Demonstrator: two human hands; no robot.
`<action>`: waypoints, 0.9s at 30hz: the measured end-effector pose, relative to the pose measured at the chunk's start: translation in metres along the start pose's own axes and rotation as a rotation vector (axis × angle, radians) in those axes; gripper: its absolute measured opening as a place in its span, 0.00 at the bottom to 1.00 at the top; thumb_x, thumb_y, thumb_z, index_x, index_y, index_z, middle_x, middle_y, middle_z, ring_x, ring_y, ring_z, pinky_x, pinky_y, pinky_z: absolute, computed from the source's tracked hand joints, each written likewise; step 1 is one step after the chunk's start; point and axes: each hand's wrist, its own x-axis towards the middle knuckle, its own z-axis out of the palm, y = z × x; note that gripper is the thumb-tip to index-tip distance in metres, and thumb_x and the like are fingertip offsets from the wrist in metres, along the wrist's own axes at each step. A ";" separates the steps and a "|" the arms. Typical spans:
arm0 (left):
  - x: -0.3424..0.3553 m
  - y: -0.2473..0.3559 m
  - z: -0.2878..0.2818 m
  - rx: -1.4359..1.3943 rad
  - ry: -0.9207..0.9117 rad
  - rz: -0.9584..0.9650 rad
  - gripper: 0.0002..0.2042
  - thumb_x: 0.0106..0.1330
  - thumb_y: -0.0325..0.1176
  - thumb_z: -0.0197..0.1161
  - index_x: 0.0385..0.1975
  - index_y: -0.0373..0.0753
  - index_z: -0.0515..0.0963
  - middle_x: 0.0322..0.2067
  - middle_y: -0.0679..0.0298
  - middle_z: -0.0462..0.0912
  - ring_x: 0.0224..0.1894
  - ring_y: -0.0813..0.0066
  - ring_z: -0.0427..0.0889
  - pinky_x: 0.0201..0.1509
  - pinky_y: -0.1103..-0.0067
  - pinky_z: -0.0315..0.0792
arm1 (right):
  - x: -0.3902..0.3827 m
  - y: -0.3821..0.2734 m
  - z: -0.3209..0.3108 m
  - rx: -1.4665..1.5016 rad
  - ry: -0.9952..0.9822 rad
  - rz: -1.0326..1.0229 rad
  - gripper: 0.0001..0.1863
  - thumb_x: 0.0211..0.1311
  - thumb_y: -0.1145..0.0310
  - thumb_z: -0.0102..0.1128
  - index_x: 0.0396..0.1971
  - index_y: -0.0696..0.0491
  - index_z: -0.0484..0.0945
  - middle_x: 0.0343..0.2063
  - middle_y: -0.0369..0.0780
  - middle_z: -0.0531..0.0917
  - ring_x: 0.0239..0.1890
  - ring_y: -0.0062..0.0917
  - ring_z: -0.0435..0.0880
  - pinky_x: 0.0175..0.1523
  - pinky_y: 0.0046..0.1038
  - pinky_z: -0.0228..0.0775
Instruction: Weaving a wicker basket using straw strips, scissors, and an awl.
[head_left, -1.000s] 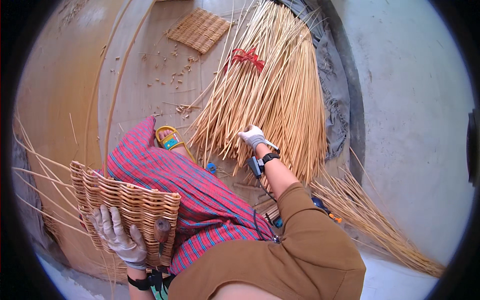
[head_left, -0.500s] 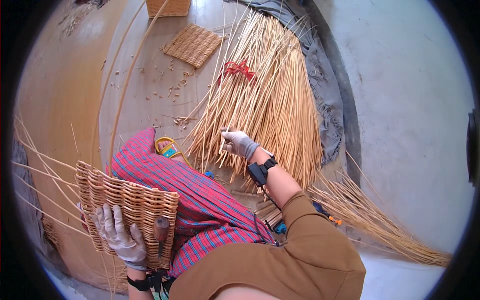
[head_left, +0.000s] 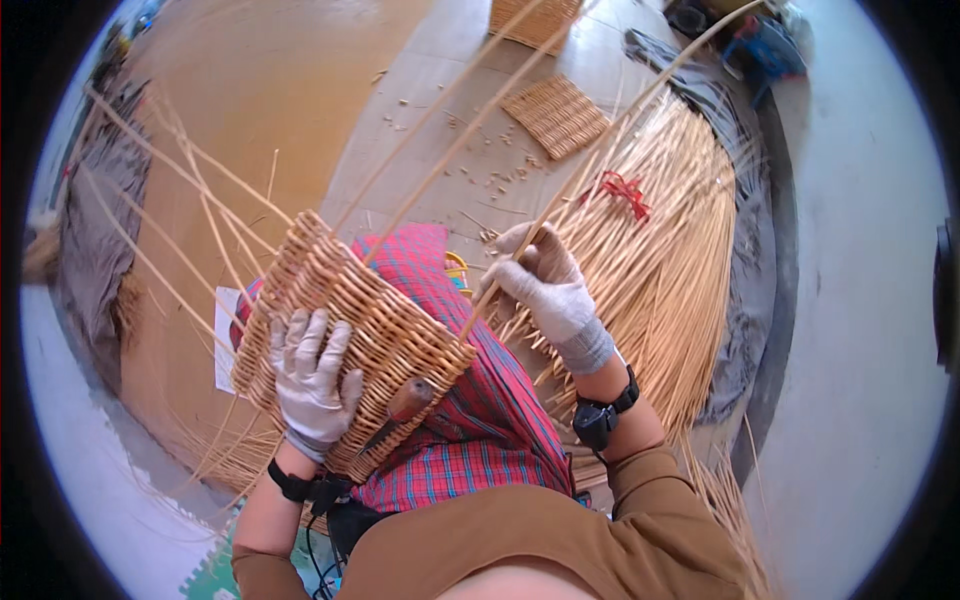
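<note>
A woven wicker panel (head_left: 345,310) leans tilted over my lap, with long rods rising from its edges. My left hand (head_left: 315,385), in a white glove, lies flat on its weave with the fingers stretched out. My right hand (head_left: 550,285), also gloved, is closed around a long wicker rod (head_left: 700,45) just above the panel's right corner. That rod runs from the corner up to the upper right. Close to the left hand, a wooden-handled awl (head_left: 408,399) rests against the weave, its dark tip pointing down; whether the tip is stuck in, I cannot tell.
A large bundle of pale wicker rods (head_left: 660,270), with a red tie (head_left: 625,195), lies on the right beside a grey cloth (head_left: 745,330). Farther off are a flat woven square (head_left: 555,115), a woven basket (head_left: 530,22) and scattered offcuts. Loose rods spread at left.
My right hand has left the bundle and now grips the rod at the panel's corner. The panel is turned more clockwise. The whole view has shifted, so the bundle appears farther right.
</note>
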 end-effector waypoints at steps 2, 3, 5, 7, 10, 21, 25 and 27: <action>-0.006 -0.002 0.001 0.009 0.019 -0.028 0.27 0.69 0.40 0.64 0.69 0.42 0.76 0.72 0.50 0.71 0.78 0.44 0.63 0.84 0.46 0.49 | 0.021 0.002 0.012 0.060 0.014 -0.097 0.11 0.74 0.75 0.64 0.51 0.50 0.75 0.37 0.42 0.88 0.35 0.23 0.89 0.31 0.21 0.80; -0.007 -0.003 0.001 -0.001 0.021 -0.018 0.27 0.69 0.40 0.64 0.69 0.42 0.76 0.72 0.51 0.71 0.78 0.45 0.64 0.84 0.46 0.49 | 0.030 0.006 0.018 0.080 0.081 -0.120 0.11 0.74 0.77 0.64 0.50 0.50 0.75 0.36 0.40 0.87 0.34 0.23 0.89 0.33 0.22 0.82; -0.006 -0.004 0.001 -0.019 0.038 -0.001 0.28 0.69 0.40 0.65 0.69 0.44 0.76 0.71 0.53 0.72 0.78 0.48 0.65 0.84 0.46 0.49 | 0.043 0.016 0.027 0.051 0.065 -0.142 0.11 0.73 0.78 0.65 0.49 0.51 0.75 0.36 0.39 0.87 0.35 0.23 0.89 0.33 0.22 0.83; -0.006 -0.004 0.002 -0.039 0.036 -0.016 0.29 0.66 0.40 0.67 0.69 0.46 0.76 0.71 0.55 0.72 0.78 0.50 0.64 0.84 0.45 0.48 | 0.048 0.022 0.034 0.040 0.076 -0.151 0.13 0.71 0.81 0.67 0.47 0.51 0.74 0.37 0.37 0.86 0.37 0.23 0.90 0.34 0.23 0.83; -0.006 -0.005 -0.001 -0.063 0.029 -0.016 0.28 0.66 0.39 0.67 0.68 0.44 0.77 0.70 0.55 0.73 0.78 0.50 0.65 0.84 0.46 0.48 | 0.051 0.021 0.039 -0.005 0.033 -0.113 0.12 0.71 0.81 0.66 0.46 0.51 0.74 0.37 0.37 0.86 0.38 0.23 0.90 0.35 0.23 0.83; -0.006 -0.006 0.004 -0.068 0.048 -0.020 0.30 0.67 0.42 0.67 0.71 0.47 0.74 0.69 0.57 0.72 0.76 0.49 0.65 0.83 0.44 0.48 | 0.047 -0.052 0.061 -1.243 -0.452 -0.144 0.13 0.76 0.56 0.60 0.41 0.51 0.82 0.26 0.41 0.86 0.30 0.35 0.90 0.37 0.35 0.83; -0.003 -0.011 0.004 -0.045 0.044 0.033 0.36 0.67 0.57 0.69 0.73 0.47 0.72 0.70 0.58 0.72 0.79 0.52 0.62 0.84 0.45 0.47 | 0.102 -0.069 0.059 -1.446 -0.810 -1.169 0.07 0.68 0.61 0.61 0.41 0.44 0.83 0.25 0.40 0.85 0.29 0.39 0.89 0.32 0.41 0.79; -0.006 -0.012 0.009 -0.065 0.058 0.034 0.38 0.66 0.60 0.69 0.72 0.47 0.72 0.70 0.58 0.71 0.79 0.52 0.61 0.84 0.45 0.47 | 0.107 -0.071 0.060 -1.825 -0.944 -0.597 0.07 0.70 0.57 0.60 0.40 0.41 0.83 0.21 0.40 0.82 0.27 0.40 0.88 0.29 0.44 0.77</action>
